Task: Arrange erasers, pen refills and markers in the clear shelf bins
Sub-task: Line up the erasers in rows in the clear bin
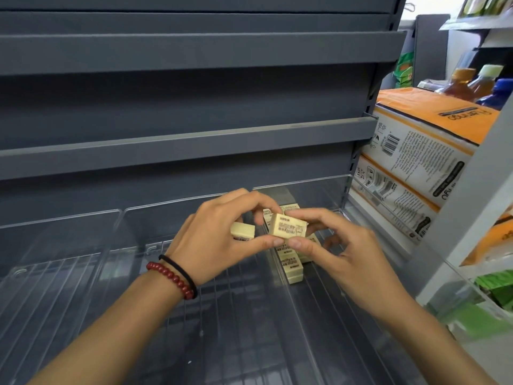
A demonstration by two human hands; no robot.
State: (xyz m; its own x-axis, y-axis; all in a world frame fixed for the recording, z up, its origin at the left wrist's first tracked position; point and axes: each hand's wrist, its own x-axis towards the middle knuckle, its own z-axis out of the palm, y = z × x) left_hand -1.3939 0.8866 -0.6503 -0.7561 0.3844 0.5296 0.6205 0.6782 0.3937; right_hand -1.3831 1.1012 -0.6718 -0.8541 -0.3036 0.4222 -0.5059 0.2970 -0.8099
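A cream eraser (288, 228) with dark print is pinched between both hands above the clear shelf bin (319, 187). My left hand (219, 240) holds its left end with thumb and fingers. A second cream eraser (243, 230) is tucked under that hand's palm. My right hand (341, 251) pinches the printed eraser's right end. Below the hands, several more erasers (291, 266) lie in a row inside the right-hand bin, partly hidden by my fingers.
Clear dividers (119, 218) split the wire shelf into bins. Grey shelf boards (183, 143) rise behind. Orange-and-white cartons (416, 151) and bottles (472, 84) stand on the neighbouring rack to the right, with green packs (497, 290) lower down.
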